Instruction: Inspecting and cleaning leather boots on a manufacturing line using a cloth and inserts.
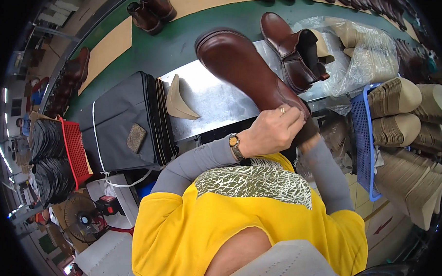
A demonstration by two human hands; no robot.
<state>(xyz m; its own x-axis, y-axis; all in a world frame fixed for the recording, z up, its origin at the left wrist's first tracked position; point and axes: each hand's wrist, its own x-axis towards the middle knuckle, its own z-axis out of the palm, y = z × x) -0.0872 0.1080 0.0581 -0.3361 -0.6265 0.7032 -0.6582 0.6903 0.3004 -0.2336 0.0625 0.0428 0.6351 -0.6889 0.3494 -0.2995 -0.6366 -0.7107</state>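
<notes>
**Fingers (295, 122) bunched at the boot's shaft**

The left hand (272, 132) had its fingers drawn almost together, tips gathered against the upper shaft of the brown boot (238, 65); whatever lay between them was too small to tell. The right hand (310, 142) sat behind the shaft's top end, mostly hidden, so its grip could not be told. The boot slanted over the surface (173, 44), toe toward the far edge, shaft reaching past the near edge toward the body; whether it rested on anything was unclear.

Good handling seemed to call for a firm right hand at the shaft while the left worked in small, light movements. The leather looked smooth and glossy, so pads rather than nails seemed safer, with the ring (283, 110) and watch (234, 141) turned away from it. Bringing the toe down onto the metal sheet (200, 96) along the near edge would probably have steadied it.

A second boot (294, 55) stood just beyond, close enough to be knocked. A curved beige piece (179, 103) lay toward the sheet's left end, beside a dark stack (122, 115) at the near edge; a clear bag (374, 58) lay toward the surface's right end.
</notes>
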